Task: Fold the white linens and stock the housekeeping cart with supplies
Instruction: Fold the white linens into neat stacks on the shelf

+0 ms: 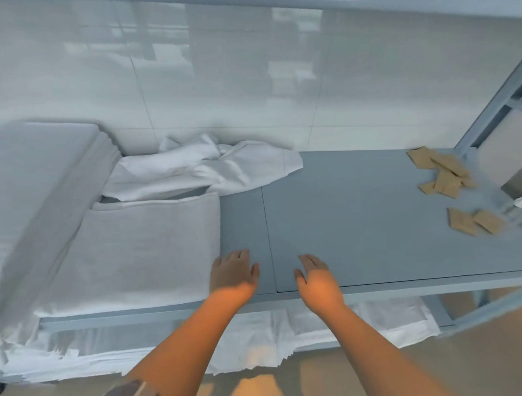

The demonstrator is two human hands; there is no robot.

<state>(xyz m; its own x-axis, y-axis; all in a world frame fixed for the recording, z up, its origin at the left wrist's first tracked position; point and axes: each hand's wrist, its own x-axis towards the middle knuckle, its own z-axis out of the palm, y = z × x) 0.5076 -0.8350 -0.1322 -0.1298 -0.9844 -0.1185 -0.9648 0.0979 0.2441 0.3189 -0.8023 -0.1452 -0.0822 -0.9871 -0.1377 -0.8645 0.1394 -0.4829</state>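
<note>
A folded white linen [136, 251] lies flat on the grey-blue shelf [359, 217], left of centre. Behind it sits a crumpled white linen [204, 167], unfolded, against the tiled wall. A tall stack of folded white linens [34, 177] rises at the far left. My left hand [231, 272] hovers over the shelf just right of the folded linen's near corner, fingers spread, holding nothing. My right hand [315, 277] is a hand's width to its right, also open and empty, above bare shelf.
Small tan packets [444, 172] lie scattered at the shelf's right end, with more tan packets [476, 221] nearer me. A metal frame post [495, 103] bounds the right side. More white linens [259, 335] lie on the lower shelf. A glossy tiled wall [218, 80] stands behind.
</note>
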